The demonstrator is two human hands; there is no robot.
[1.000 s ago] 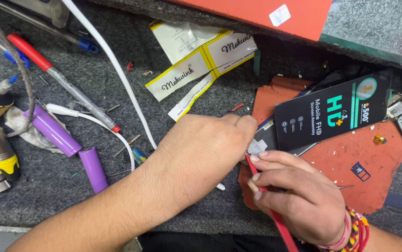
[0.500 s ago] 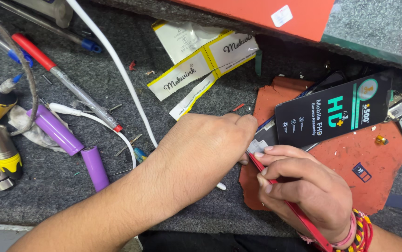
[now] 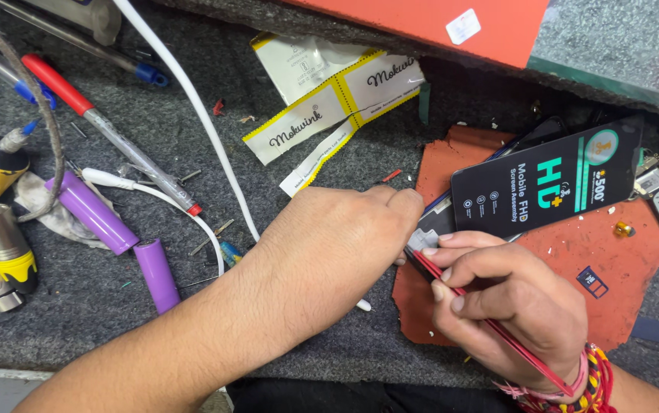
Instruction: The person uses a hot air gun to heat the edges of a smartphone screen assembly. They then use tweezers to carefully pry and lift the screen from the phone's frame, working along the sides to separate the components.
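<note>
Right hand (image 3: 509,306) gripping one red tool (image 3: 490,329), left hand (image 3: 329,245) curled, contents unseen, two purple cells (image 3: 92,210).

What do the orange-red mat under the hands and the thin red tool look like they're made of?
The orange-red mat looks like soft rubber or silicone: matte surface, ragged torn edges. The thin red tool in the right hand appears to be tweezers of metal with a glossy red coat, though plastic cannot be ruled out. The grey bench cover looks like felt, fuzzy and speckled.
</note>
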